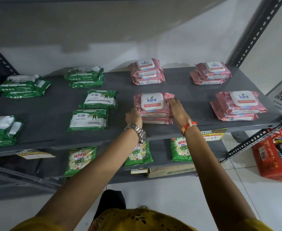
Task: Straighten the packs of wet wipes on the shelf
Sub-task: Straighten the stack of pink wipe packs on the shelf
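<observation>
Both your arms reach forward and up to the grey shelf [195, 100], where your left hand [133, 116] cups the left edge of the front pink stack [153, 107] and your right hand [177, 108] lies flat along its right edge — a loose two-sided grip, fingers pressing rather than pinching. Squeeze the packs evenly until the edges line up, square to the shelf front. Behind sit more pink stacks — green packs [88, 120] lie left.

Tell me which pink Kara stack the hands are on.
The front-left pink stack: left hand and right hand grip its sides. The other three pink stacks sit untouched.
</observation>
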`<control>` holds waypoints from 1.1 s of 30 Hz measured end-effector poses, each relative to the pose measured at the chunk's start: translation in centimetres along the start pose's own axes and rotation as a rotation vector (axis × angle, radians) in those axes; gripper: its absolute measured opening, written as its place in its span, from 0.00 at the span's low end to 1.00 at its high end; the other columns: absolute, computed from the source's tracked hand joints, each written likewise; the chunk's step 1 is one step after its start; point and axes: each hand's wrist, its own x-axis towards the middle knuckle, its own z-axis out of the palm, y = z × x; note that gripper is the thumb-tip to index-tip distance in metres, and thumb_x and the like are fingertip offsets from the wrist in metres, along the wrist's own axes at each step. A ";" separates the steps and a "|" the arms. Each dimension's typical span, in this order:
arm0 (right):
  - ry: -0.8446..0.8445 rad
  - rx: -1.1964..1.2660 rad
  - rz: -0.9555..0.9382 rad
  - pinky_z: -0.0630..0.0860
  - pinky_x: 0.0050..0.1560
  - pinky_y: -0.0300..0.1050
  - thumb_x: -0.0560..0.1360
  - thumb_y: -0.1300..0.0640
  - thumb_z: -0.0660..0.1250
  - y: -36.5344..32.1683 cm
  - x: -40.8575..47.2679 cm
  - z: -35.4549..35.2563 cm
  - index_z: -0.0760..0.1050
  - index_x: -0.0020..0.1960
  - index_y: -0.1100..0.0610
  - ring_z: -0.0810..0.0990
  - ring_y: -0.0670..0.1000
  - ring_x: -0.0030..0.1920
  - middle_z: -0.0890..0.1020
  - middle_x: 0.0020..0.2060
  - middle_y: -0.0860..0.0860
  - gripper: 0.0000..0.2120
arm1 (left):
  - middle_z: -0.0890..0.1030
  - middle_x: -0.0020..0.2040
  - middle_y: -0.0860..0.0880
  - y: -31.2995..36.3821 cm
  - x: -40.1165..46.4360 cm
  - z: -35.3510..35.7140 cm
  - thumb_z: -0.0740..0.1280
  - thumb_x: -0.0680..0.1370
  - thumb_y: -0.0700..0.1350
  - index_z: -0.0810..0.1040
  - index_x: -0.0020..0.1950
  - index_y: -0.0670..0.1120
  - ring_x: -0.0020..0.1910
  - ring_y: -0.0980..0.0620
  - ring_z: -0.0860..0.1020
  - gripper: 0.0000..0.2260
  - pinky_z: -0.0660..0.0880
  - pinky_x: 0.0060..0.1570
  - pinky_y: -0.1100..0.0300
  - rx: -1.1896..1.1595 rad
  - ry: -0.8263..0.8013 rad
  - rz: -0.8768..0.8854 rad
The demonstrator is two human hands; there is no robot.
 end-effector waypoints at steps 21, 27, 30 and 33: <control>0.067 -0.016 -0.064 0.79 0.43 0.45 0.76 0.48 0.54 -0.3 -0.4 0.5 0.64 0.65 0.54 0.81 0.50 0.40 0.80 0.45 0.51 0.19 | 0.81 0.52 0.37 -0.2 -0.7 -1.0 0.55 0.77 0.56 0.77 0.40 0.37 0.48 0.40 0.80 0.23 0.77 0.54 0.44 0.078 -0.060 0.027; 0.335 -0.054 -0.202 0.70 0.66 0.52 0.70 0.47 0.59 -1.4 -2.1 1.7 0.61 0.71 0.54 0.73 0.55 0.64 0.73 0.66 0.56 0.30 | 0.76 0.62 0.39 0.7 -0.8 -3.1 0.50 0.75 0.61 0.75 0.58 0.39 0.60 0.39 0.74 0.29 0.69 0.64 0.45 0.296 -0.150 0.139; 0.363 -0.214 -0.447 0.69 0.66 0.49 0.70 0.53 0.63 -3.9 -3.0 4.1 0.65 0.69 0.58 0.69 0.56 0.67 0.72 0.66 0.58 0.27 | 0.72 0.66 0.41 1.2 -1.0 -7.6 0.51 0.77 0.57 0.69 0.66 0.41 0.65 0.44 0.69 0.26 0.64 0.67 0.50 0.366 -0.115 0.476; 0.191 -0.551 -0.578 0.70 0.66 0.51 0.70 0.58 0.66 -6.2 -2.5 7.7 0.68 0.66 0.61 0.72 0.61 0.65 0.74 0.64 0.61 0.25 | 0.75 0.62 0.45 0.9 0.5 -15.1 0.52 0.75 0.56 0.66 0.68 0.42 0.63 0.49 0.70 0.26 0.65 0.64 0.54 0.447 0.042 0.830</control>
